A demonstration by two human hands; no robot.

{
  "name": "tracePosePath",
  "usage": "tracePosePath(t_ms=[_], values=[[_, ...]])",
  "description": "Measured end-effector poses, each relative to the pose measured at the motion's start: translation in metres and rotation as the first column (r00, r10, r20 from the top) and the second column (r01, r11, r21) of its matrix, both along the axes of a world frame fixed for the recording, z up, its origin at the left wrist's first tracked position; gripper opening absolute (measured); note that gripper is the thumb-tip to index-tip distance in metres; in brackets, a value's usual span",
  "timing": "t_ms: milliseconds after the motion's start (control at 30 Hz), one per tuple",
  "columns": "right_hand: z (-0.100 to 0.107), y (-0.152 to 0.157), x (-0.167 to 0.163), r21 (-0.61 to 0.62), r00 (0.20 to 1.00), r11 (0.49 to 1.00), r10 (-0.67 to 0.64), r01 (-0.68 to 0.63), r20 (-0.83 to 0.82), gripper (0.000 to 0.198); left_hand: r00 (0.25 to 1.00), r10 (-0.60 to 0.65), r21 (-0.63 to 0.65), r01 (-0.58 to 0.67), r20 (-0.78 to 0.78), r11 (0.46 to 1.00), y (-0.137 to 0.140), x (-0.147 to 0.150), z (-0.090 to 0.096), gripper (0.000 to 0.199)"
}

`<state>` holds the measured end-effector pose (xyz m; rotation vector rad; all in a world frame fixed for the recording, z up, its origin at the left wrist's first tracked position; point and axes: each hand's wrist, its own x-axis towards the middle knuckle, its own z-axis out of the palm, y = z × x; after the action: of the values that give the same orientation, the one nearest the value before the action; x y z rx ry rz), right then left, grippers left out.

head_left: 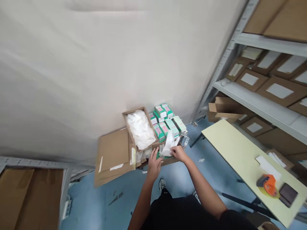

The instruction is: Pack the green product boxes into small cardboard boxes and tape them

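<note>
My right hand [178, 153] is closed on a thin white bag or sheet [169, 142] that stands up in folds above a low cardboard box. My left hand [154, 163] rests at the front edge of that box, its fingers stretched out and slightly apart. Just behind both hands, several small green and white boxes [164, 128] are stacked in rows. Left of them an open carton [145, 108] is filled with white, thin, crumpled pieces [140, 129]. What lies under the white material in the low box is mostly hidden.
Flattened cardboard [114, 148] lies to the left. A pale yellow table [230, 143] on the right bears an orange tape dispenser [270, 185], papers [268, 167] and a dark flat object [288, 194]. Metal shelving [268, 102] with labelled cartons stands beyond it. The floor [96, 201] is blue.
</note>
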<state>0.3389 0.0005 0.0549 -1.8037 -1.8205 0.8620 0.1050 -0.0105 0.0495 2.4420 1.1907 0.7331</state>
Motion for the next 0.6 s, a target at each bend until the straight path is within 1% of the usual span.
tracePosePath(t_ms=[67, 100, 167, 233, 300, 333, 400, 500, 567, 600], values=[[0.003, -0.021, 0.035, -0.121, 1.0, 0.992, 0.02, -0.017, 0.023, 0.015, 0.997, -0.077, 0.016, 0.078, -0.015, 0.997, -0.004, 0.035, 0.003, 0.027], [0.007, -0.032, 0.055, -0.152, 0.999, 0.988, 0.027, -0.024, 0.02, 0.016, 0.993, -0.112, 0.022, 0.113, -0.02, 0.993, -0.007, 0.054, 0.004, 0.026], [0.022, -0.056, 0.097, -0.172, 1.0, 0.985, 0.019, -0.018, 0.001, 0.019, 0.985, -0.174, 0.029, 0.175, -0.018, 0.984, -0.015, 0.093, 0.007, 0.025], [0.039, -0.085, 0.14, -0.135, 0.998, 0.99, -0.045, 0.04, -0.033, 0.022, 0.973, -0.23, 0.031, 0.23, -0.002, 0.973, -0.025, 0.133, 0.009, 0.023], [0.055, -0.115, 0.18, -0.06, 0.986, 0.988, -0.149, 0.144, -0.076, 0.027, 0.959, -0.283, 0.03, 0.283, 0.012, 0.959, -0.035, 0.173, 0.01, 0.021], [0.061, -0.131, 0.199, -0.018, 0.974, 0.978, -0.21, 0.209, -0.09, 0.03, 0.95, -0.311, 0.031, 0.311, 0.016, 0.95, -0.04, 0.194, 0.01, 0.02], [0.069, -0.163, 0.235, 0.047, 0.938, 0.939, -0.335, 0.34, -0.086, 0.034, 0.931, -0.364, 0.039, 0.364, 0.02, 0.931, -0.051, 0.234, 0.011, 0.019], [0.07, -0.209, 0.283, 0.123, 0.865, 0.857, -0.498, 0.501, -0.055, 0.031, 0.896, -0.444, 0.051, 0.442, 0.025, 0.895, -0.066, 0.293, 0.011, 0.02], [0.067, -0.24, 0.312, 0.187, 0.803, 0.782, -0.591, 0.594, -0.079, 0.032, 0.866, -0.5, 0.053, 0.498, 0.024, 0.865, -0.076, 0.33, 0.012, 0.02], [0.064, -0.255, 0.325, 0.22, 0.764, 0.734, -0.636, 0.642, -0.107, 0.034, 0.849, -0.529, 0.054, 0.527, 0.022, 0.848, -0.081, 0.347, 0.013, 0.021]])
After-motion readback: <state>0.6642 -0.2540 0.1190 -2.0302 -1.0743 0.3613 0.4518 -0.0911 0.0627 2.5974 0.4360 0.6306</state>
